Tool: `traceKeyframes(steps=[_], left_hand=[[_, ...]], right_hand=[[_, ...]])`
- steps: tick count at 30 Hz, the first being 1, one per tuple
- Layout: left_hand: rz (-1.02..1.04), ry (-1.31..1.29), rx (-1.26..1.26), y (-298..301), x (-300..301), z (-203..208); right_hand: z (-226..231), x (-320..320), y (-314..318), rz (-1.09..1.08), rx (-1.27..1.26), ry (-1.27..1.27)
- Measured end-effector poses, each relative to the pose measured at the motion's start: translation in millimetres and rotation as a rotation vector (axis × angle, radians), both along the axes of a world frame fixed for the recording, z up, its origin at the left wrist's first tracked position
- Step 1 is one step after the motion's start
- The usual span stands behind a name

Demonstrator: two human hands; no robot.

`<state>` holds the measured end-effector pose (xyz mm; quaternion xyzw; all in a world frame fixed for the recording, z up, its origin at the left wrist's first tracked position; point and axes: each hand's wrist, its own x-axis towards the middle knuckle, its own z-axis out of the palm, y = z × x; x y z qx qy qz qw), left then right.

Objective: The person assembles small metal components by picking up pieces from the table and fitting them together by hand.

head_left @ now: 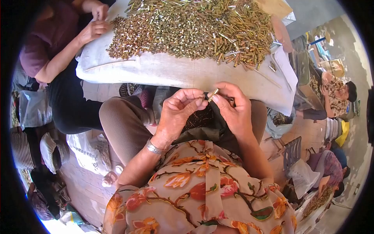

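Observation:
My right hand (233,107) pinches a small, shiny brass-coloured metal tube (213,94) between thumb and fingers. Close beside it, the fingertips of my left hand (180,111) are pressed together at the tube's near end; whatever they grip is too small to name. Both hands are raised over my lap, just short of the table's edge. Below them, a dark bag (199,117) with thin brownish pieces in it sits between my knees. Beyond, a broad heap of small metal parts (175,33) covers the table, short rings at the left and longer tubes at the right.
A white cloth (156,72) covers the table, with a thin stick (111,65) and paper sheets (284,66) on it. At the far left, a co-worker's hands (95,29) are at the heap. White plastic bags (89,154) lie on the floor; other people sit at the right.

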<state>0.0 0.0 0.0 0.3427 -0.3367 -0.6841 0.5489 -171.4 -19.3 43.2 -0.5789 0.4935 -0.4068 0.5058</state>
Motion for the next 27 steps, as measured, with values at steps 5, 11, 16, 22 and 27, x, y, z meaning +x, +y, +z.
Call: traceKeyframes(steps=[5, 11, 16, 22, 27], left_hand=[[0.059, 0.108, 0.018, 12.1, -0.3, 8.9], [0.118, 0.108, 0.02, 17.2, -3.8, 10.5], [0.153, -0.053, -0.114, 17.9, -6.3, 9.6], [-0.147, 0.033, -0.058, 5.0, 18.0, 13.4], [-0.507, 0.217, -0.018, -10.2, 22.5, 11.4]], right_hand=[[-11.4, 11.2, 13.7, -0.053, -0.186, -0.132], [-17.0, 7.1, 22.8, -0.064, -0.247, 0.019], [-12.5, 5.2, 23.4, -0.018, -0.381, 0.169], [-0.6, -11.1, 18.1, 0.13, 0.079, -0.189], [-7.7, -12.0, 19.3, 0.275, 0.396, -0.539]])
